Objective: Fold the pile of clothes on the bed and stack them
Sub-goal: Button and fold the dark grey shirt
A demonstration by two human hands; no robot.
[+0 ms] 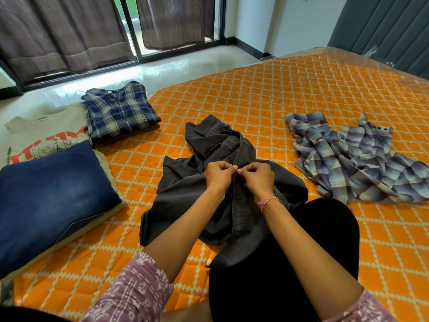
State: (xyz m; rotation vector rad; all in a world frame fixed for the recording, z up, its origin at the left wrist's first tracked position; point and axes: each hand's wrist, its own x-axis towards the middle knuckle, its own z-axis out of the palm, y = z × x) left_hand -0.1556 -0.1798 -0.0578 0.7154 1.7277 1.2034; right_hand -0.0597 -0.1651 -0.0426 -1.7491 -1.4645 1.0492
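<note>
Head view: dark grey shirt [222, 187] lies rumpled on the orange quilted bed [278, 94], directly in front of the person, its lower part draped over the black-clad knee [325, 228]. Collar end points away, hem end toward the body.

Left hand [219, 174] and right hand [257, 177] meet at the shirt's front strip, knuckles nearly touching. Fingers of both are curled, thumb and forefinger of each pinched on the fabric edge. Judged: a button is being closed, so the front stays shut and flat when folded. The button itself is too small to make out.

Shirt is pulled close and partly onto the lap, probably because the fine pinch work needs it near and slightly raised.

Right of it, well apart: a pale checked shirt [362, 159], crumpled and unfolded, likely next in line.

Left side, well apart from the work area: a blue checked shirt [120, 112], folded, buttons up; a beige printed T-shirt [44, 135], flat; folded blue jeans [53, 194] lying over the T-shirt's near part. Finished items sit left, unfinished right, which keeps the middle free for folding.

Curtains [69, 31] and a glass door stand beyond the bed's far edge.

Judged progress: roughly past halfway; the folded pieces are only partly stacked.
</note>
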